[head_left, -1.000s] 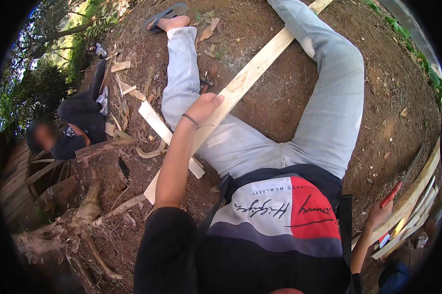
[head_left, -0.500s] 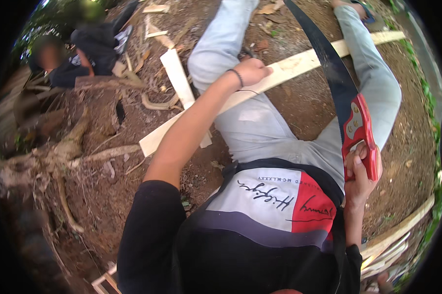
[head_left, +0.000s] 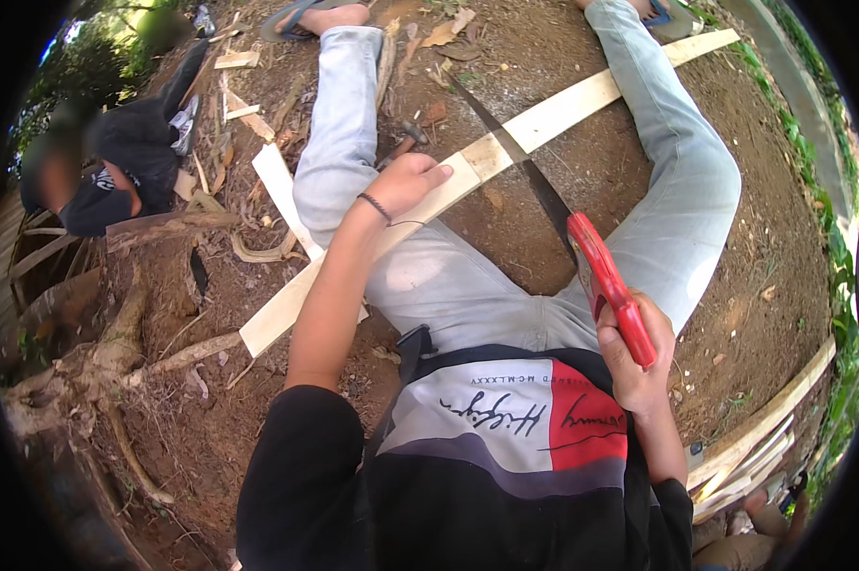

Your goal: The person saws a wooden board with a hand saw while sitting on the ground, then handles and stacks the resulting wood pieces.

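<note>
Across your lap, your left hand [head_left: 406,181] pressed the wooden plank [head_left: 468,176], fingers flat; right hand [head_left: 634,357] gripped the red-handled handsaw [head_left: 605,281].

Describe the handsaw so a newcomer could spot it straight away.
Start at the long pale plank lying slantwise across the person's legs, pinned by the left hand. The handsaw crosses it: a dark, thin blade running back to a bright red handle gripped by the right hand. Nothing else on the dirt is red-handled.

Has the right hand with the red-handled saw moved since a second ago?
Yes. The right hand has brought the saw up from beside the hip, and its blade now lies across the long plank.
</note>
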The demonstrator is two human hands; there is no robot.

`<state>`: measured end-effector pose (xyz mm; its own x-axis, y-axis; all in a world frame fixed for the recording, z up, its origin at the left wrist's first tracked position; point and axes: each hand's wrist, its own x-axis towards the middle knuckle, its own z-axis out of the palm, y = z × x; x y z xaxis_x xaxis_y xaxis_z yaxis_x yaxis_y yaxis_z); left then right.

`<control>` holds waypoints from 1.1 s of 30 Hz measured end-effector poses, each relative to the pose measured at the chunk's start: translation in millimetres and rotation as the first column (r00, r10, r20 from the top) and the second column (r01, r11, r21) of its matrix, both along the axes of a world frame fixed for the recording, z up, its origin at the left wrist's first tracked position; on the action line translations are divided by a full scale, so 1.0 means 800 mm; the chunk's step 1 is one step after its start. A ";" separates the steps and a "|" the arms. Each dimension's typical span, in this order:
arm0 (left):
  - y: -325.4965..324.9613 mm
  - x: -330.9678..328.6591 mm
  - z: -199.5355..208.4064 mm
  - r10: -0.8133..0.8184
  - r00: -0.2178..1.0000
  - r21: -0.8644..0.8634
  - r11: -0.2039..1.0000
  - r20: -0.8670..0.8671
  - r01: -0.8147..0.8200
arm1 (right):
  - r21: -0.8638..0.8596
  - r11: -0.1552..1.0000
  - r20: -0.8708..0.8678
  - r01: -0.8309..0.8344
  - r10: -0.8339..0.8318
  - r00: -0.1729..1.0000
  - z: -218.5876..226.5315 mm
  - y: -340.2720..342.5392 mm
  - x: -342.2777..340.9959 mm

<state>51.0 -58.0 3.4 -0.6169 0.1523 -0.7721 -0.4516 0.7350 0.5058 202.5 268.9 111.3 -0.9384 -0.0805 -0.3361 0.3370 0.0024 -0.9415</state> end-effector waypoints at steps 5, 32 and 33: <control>-0.002 0.002 -0.008 -0.016 1.000 0.021 1.000 -0.007 0.016 | -0.040 0.999 -0.040 -0.006 0.004 0.999 -0.010 -0.003 0.007; 0.025 0.028 0.019 -0.477 0.824 -0.477 0.826 -0.306 0.301 | -0.113 0.994 0.161 0.011 0.007 0.987 0.016 -0.004 0.039; 0.027 0.030 0.017 -0.516 0.762 -0.485 0.819 -0.392 0.306 | -0.124 0.992 0.175 0.024 -0.002 0.985 0.015 -0.002 0.041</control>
<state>75.1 -36.1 16.9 -0.8645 0.2504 -0.4358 0.1698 0.9616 0.2157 235.1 267.0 123.3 -0.8676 -0.1201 -0.4824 0.4950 -0.1173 -0.8610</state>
